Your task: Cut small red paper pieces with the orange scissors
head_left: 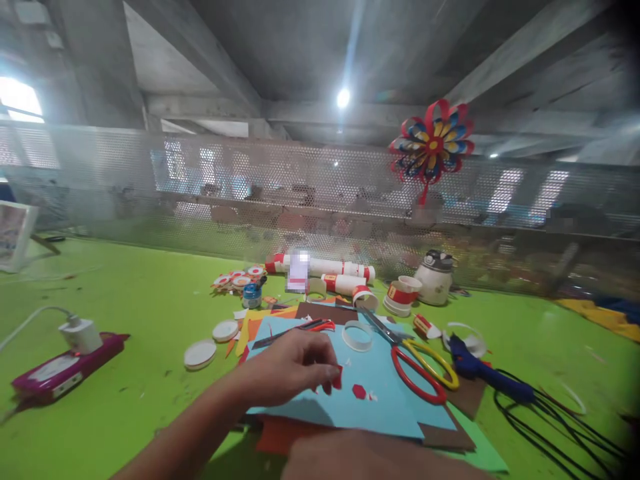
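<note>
My left hand (300, 363) hovers over a sheet of light blue paper (385, 407), thumb and fingertips closed on a small piece of red paper (339, 377). My right hand (370, 459) is a blurred shape at the bottom edge, and its fingers cannot be made out. On the blue sheet lies a red paper hexagon (359, 391) beside tiny white scraps. Just beyond my left hand are small scissors (300, 329) with red handles. Large scissors (400, 343) with one red and one yellow handle lie to the right, near a white ring (357, 335).
A blue glue gun (485, 373) with coiled black cable lies right. White discs (200, 355) and a purple power strip (67, 368) are left. Behind stand a blue jar (251, 295), red-and-white tubes (345, 285) and a pale jug (434, 279), before a perforated screen (310, 180).
</note>
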The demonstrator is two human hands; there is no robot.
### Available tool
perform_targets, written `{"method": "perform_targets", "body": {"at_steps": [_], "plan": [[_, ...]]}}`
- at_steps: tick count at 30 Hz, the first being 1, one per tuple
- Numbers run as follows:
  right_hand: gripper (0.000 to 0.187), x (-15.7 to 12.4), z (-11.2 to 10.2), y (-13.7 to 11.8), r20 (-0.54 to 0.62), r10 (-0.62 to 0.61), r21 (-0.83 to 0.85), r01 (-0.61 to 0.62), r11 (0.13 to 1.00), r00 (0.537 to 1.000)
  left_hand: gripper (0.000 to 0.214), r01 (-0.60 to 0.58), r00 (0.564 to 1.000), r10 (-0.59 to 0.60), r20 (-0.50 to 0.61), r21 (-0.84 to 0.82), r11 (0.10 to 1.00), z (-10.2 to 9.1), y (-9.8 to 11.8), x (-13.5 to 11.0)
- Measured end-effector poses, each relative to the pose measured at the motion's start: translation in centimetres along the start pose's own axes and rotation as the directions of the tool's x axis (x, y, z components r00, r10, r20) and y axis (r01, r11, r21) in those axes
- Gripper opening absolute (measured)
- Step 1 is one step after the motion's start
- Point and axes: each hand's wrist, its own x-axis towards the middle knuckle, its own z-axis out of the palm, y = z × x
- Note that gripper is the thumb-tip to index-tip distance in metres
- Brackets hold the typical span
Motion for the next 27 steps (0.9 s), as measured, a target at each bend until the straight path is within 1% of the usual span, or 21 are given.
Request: {"method": "perform_targets", "body": {"at_steps": [1, 3, 4, 6, 8, 10, 12, 15, 18, 22, 27], "plan": [[0.026, 0.1, 0.0, 0.4, 0.010, 0.012, 0.000, -0.012, 1.000, 1.000, 0.013, -0.004, 1.000, 0.004, 0.026, -0.014, 1.000, 0.3, -0.3, 0.4], [0.026, 0.5, -0.3, 1.8, 0.045, 0.047, -0.004, -0.047, 0.999, 0.998, 0.013, -0.032, 0.999, 0.033, 0.022, -0.024, 0.999, 0.7, -1.4, 1.1], [0.027, 0.7, -0.5, 2.8, 0.096, 0.084, -0.014, -0.083, 0.996, 0.992, 0.014, -0.030, 0.999, 0.030, 0.010, -0.032, 0.999, 0.8, -2.0, 1.4], [0.030, 1.1, -1.4, 5.0, 0.227, 0.179, -0.051, -0.171, 0.984, 0.957, 0.017, 0.004, 1.000, -0.005, -0.019, -0.056, 0.998, 0.8, -2.9, 1.9], [0.032, 1.1, -2.2, 7.1, 0.361, 0.257, -0.108, -0.234, 0.966, 0.896, 0.020, 0.045, 0.995, -0.053, -0.084, -0.093, 0.995, 0.6, -3.3, 2.2], [0.033, 0.7, -2.6, 8.7, 0.399, 0.296, -0.128, -0.267, 0.955, 0.868, 0.020, 0.062, 0.979, -0.089, -0.184, -0.144, 0.988, 0.2, -2.9, 2.4], [0.035, 0.0, -2.6, 9.6, 0.425, 0.323, -0.141, -0.291, 0.946, 0.845, 0.019, 0.053, 0.952, -0.103, -0.287, -0.177, 0.983, -0.1, -2.2, 2.6], [0.038, -1.1, -2.0, 10.2, 0.473, 0.363, -0.162, -0.326, 0.931, 0.803, 0.016, 0.046, 0.927, -0.134, -0.351, -0.249, 0.967, -0.3, -1.4, 3.0], [0.049, -1.7, -1.0, 10.4, 0.498, 0.410, -0.188, -0.367, 0.911, 0.764, 0.017, 0.037, 0.922, -0.165, -0.351, -0.344, 0.938, -0.3, -1.6, 3.4], [0.060, -1.9, 0.2, 11.1, 0.511, 0.474, -0.212, -0.429, 0.878, 0.718, 0.019, 0.046, 0.927, -0.200, -0.318, -0.432, 0.901, -0.3, -2.8, 3.5], [0.071, -1.9, 1.2, 11.9, 0.509, 0.497, -0.144, -0.500, 0.854, 0.703, 0.020, 0.061, 0.913, -0.234, -0.333, -0.457, 0.887, -0.7, -4.1, 3.2]]}}
